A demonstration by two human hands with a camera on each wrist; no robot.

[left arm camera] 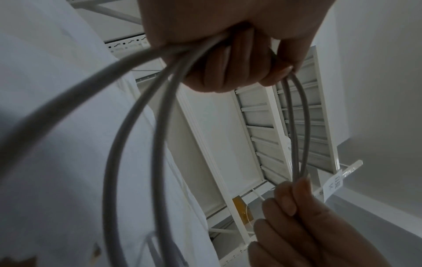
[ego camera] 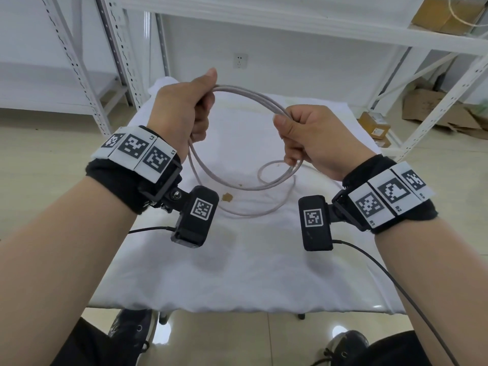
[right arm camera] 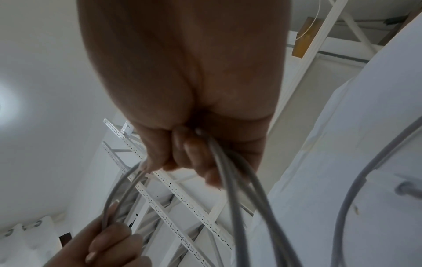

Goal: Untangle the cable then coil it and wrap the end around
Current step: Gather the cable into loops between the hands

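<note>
A light grey cable (ego camera: 253,97) hangs in a round coil of several loops above the white-covered table (ego camera: 237,273). My left hand (ego camera: 184,109) grips the coil's left side, its fingers curled round the strands (left arm camera: 141,115). On the coil's right side, my right hand (ego camera: 309,136) holds the bundle in a fist. Strands (right arm camera: 230,180) run out below its fingers. A loose tail (ego camera: 266,170) curls below the right hand and trails in a wider loop down on the cloth. The cable's end is hidden in the right fist.
White metal shelving (ego camera: 369,30) stands behind and to both sides of the table. Cardboard boxes (ego camera: 375,125) lie on the floor at the right. Small brown stains (ego camera: 227,197) mark the cloth. Black camera leads (ego camera: 383,270) hang from both wrists.
</note>
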